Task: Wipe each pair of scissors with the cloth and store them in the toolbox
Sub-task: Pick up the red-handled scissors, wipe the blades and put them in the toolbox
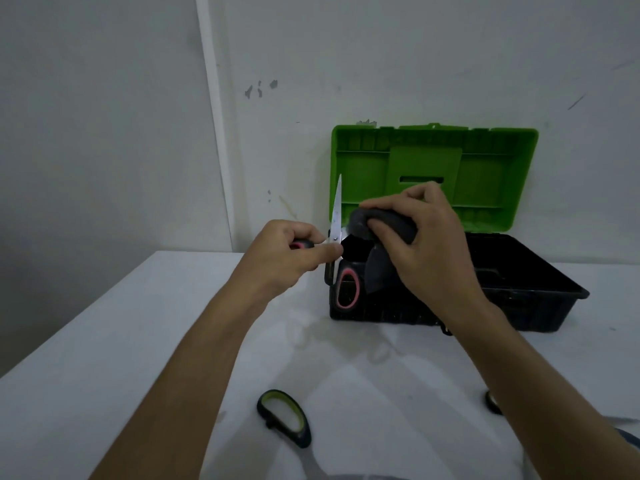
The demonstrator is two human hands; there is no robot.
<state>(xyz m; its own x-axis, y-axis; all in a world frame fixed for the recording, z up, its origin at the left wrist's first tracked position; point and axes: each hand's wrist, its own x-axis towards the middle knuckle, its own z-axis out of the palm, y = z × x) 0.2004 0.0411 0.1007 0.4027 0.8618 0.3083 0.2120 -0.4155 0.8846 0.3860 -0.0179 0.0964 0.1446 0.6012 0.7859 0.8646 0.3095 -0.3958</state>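
My left hand (pixel 287 258) grips one pink-lined black handle of an opened pair of scissors (pixel 336 216); one blade points straight up, and the other handle loop hangs below in front of the toolbox. My right hand (pixel 426 237) holds a bunched dark grey cloth (pixel 377 226) just right of the blades, near the pivot. Behind both hands stands the toolbox (pixel 540 289), a black tub with its green lid raised against the wall. A second pair of scissors (pixel 284 417) with green-lined black handles lies on the table near me.
The white table (pixel 121 358) meets a pale wall at the back. A dark rounded object (pixel 493 401), partly hidden by my right forearm, lies at the right.
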